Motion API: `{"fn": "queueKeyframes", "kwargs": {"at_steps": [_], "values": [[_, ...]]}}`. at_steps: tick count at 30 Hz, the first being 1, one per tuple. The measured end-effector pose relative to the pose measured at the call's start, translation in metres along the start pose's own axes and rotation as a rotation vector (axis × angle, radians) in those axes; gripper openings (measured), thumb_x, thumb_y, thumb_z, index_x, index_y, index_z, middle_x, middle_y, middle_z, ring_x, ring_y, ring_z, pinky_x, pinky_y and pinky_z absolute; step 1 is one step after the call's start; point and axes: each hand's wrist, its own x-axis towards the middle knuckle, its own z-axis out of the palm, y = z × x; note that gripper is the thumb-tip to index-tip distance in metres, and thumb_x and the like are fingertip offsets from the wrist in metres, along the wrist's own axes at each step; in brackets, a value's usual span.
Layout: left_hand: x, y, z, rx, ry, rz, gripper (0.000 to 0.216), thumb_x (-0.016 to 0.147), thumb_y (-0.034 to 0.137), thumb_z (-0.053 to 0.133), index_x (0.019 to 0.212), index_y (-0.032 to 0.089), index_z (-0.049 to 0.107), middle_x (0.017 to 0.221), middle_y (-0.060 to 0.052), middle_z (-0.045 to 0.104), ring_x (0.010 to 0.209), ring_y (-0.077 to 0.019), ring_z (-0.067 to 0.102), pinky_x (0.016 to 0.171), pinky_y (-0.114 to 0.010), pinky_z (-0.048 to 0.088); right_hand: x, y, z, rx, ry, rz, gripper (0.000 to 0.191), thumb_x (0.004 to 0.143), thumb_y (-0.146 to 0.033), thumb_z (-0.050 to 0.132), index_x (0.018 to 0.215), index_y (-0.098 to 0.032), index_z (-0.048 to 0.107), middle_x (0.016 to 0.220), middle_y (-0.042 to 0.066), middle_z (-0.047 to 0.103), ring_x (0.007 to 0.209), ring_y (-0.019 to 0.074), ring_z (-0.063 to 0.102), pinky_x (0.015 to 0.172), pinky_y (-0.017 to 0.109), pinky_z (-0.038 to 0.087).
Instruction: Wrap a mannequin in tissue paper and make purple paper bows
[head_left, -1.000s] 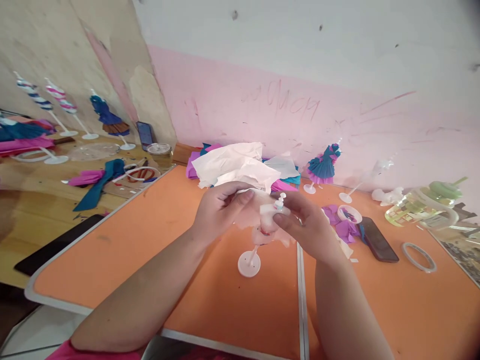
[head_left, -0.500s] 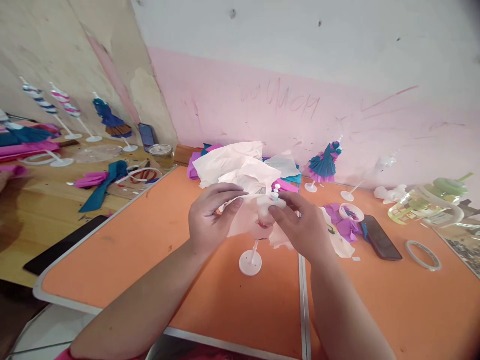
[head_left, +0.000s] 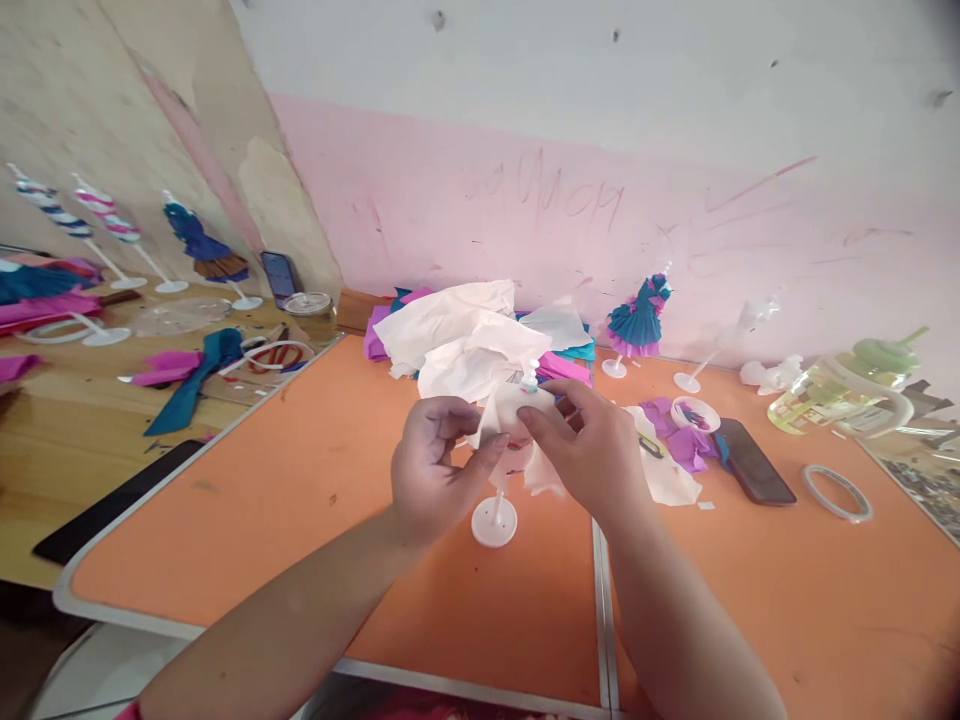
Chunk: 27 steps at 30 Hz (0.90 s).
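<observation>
And there it is at twelve o'clock between both hands, the little dress form (head_left: 514, 458); the right hand's (head_left: 600, 450) grip clamps white paper (head_left: 489, 415) near its neck, seemingly for steadiness; the left hand (head_left: 439, 475) pinches the paper's nine-o'clock edge, probably for tension.

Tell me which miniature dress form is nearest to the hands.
The white-draped dress form between left hand and right hand; the others are all farther away.
</observation>
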Motion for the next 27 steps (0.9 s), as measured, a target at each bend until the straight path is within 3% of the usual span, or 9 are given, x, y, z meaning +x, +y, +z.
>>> {"fn": "queueKeyframes", "kwargs": {"at_steps": [4,8,12,16,22,27], "values": [[-0.004,0.001,0.003,-0.091,-0.129,-0.035,0.025,0.077,0.024,0.071,0.099,0.024,0.059,0.087,-0.001,0.065,0.082,-0.0173,0.066,0.075,-0.031,0.055,-0.001,0.001,0.002,0.014,0.005,-0.011,0.029,0.08,-0.047,0.06,0.099,-0.026,0.065,0.077,-0.001,0.066,0.07,0.0162,0.06,0.062,0.028,0.041],[-0.004,0.005,0.003,-0.229,-0.229,-0.032,0.031,0.088,0.033,0.057,0.117,0.025,0.049,0.09,-0.003,0.07,0.084,-0.0201,0.067,0.081,-0.039,0.054,0.001,0.003,0.001,0.038,-0.003,-0.003,0.025,0.081,-0.043,0.06,0.099,-0.027,0.065,0.073,-0.002,0.065,0.067,0.0146,0.059,0.061,0.026,0.04],[0.001,0.006,0.002,-0.267,-0.196,-0.128,0.027,0.09,0.029,0.056,0.114,0.026,0.044,0.08,0.001,0.069,0.074,-0.0164,0.068,0.073,-0.033,0.056,0.002,0.005,-0.001,0.064,-0.026,0.011,0.027,0.081,-0.046,0.06,0.099,-0.027,0.065,0.073,-0.003,0.065,0.065,0.0131,0.058,0.058,0.025,0.04],[0.005,0.007,0.001,-0.105,-0.14,-0.182,0.022,0.087,0.029,0.06,0.107,0.022,0.054,0.078,0.0,0.067,0.063,-0.0134,0.066,0.054,-0.024,0.054,0.001,0.005,0.002,0.071,-0.03,0.007,0.029,0.079,-0.048,0.062,0.098,-0.027,0.064,0.071,-0.004,0.064,0.062,0.0123,0.056,0.056,0.024,0.039],[0.006,0.006,-0.002,0.169,-0.097,-0.019,0.014,0.086,0.025,0.06,0.095,0.022,0.07,0.085,-0.003,0.07,0.076,-0.0151,0.066,0.066,-0.026,0.055,0.001,0.005,0.005,0.057,-0.007,0.001,0.03,0.078,-0.052,0.063,0.091,-0.026,0.062,0.063,-0.005,0.06,0.054,0.0105,0.051,0.05,0.023,0.035],[0.014,-0.002,-0.004,0.292,-0.013,0.254,0.015,0.074,0.023,0.074,0.089,0.027,0.074,0.089,-0.002,0.053,0.078,-0.0132,0.057,0.067,-0.027,0.053,0.0,0.004,0.006,0.056,0.031,-0.033,0.035,0.081,-0.057,0.058,0.093,-0.024,0.065,0.062,-0.004,0.061,0.054,0.011,0.052,0.05,0.023,0.036]]}}
